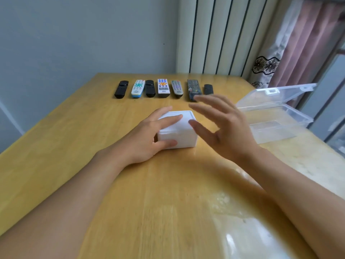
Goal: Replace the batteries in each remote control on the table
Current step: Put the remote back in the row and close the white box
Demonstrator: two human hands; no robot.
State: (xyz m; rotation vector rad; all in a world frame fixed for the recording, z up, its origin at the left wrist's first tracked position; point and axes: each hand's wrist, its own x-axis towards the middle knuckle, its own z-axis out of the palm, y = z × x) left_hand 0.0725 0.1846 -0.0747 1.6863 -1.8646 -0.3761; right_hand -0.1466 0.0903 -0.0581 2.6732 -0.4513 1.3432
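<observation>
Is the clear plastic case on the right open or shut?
Open: the clear plastic case has its hinged lid raised behind the tray.

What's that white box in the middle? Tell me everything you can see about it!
The white box is small, blocky and matte, like foam, with a lid that has a raised rim. It sits closed and upright on the wooden table. The left hand holds it, fingers on the lid, thumb on the front. The right hand hovers open beside it.
</observation>
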